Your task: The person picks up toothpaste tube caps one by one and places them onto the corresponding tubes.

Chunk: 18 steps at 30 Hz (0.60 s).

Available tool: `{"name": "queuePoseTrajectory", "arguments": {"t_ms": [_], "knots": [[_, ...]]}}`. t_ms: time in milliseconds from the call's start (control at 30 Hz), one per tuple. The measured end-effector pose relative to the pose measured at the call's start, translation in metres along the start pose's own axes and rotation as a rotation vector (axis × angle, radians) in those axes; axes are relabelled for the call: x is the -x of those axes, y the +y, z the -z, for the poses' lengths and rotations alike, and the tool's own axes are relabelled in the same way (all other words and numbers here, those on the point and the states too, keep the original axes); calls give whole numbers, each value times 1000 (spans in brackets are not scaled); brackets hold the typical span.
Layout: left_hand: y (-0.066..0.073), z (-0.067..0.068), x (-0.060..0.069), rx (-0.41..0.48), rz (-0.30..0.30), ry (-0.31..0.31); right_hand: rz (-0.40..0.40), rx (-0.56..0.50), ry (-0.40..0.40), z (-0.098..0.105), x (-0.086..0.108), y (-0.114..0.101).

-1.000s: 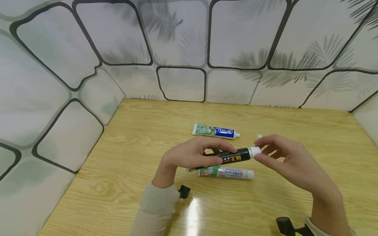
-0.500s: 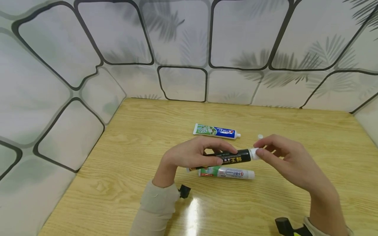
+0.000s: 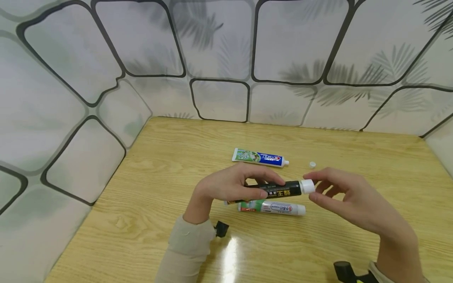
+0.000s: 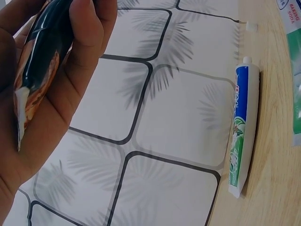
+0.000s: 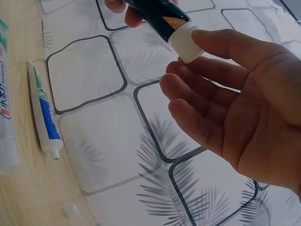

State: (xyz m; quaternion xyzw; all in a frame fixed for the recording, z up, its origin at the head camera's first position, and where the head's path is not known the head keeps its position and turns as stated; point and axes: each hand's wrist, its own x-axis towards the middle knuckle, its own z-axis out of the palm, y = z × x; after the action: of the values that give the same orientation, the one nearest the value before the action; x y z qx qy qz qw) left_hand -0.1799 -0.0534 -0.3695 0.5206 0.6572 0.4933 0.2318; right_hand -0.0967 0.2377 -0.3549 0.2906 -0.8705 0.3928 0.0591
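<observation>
While a pale sleeve (image 3: 189, 239) is covering the person's left arm, the left hand (image 3: 231, 182) is holding a black squeeze tube (image 3: 283, 190) with gold writing. The flat end is lying in the palm and the other end is sticking out toward the right hand, maybe so that end is free to reach. The left hand is holding the tube up above the table (image 3: 141, 196), perhaps to give the fingers room all around.

Past the left hand, a Crest toothpaste tube (image 3: 260, 157) is lying on its side, and its tip is showing bare. On the near side of the black tube, a capped baking soda toothpaste tube (image 3: 272, 207) is lying on the table. Both may be lying there so they are not getting in the way.

Between the hands, a big white cap (image 3: 307, 186) is sitting on the black tube's end. Just past the right fingertips, a small white cap (image 3: 312, 164) is resting loose; it might belong to the bare Crest tube.

Last comes the right hand (image 3: 350, 192). Its fingers are bending, and its thumb and pointer are staying close around the big white cap, but I cannot tell if they are squeezing it.
</observation>
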Motion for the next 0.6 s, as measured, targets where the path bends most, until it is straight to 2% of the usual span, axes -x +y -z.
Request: {"name": "queuePoseTrajectory", "arguments": {"t_ms": [300,467,600], "knots": [[1,1,1,-39,-17,25,-74,30,16,-1,-4,-1],[1,0,0,-39,-18,10,-115,13,54,-3,-5,-2],[0,0,-1,-29,-10,-3,-104,6,94,-6,-7,-3]]}}
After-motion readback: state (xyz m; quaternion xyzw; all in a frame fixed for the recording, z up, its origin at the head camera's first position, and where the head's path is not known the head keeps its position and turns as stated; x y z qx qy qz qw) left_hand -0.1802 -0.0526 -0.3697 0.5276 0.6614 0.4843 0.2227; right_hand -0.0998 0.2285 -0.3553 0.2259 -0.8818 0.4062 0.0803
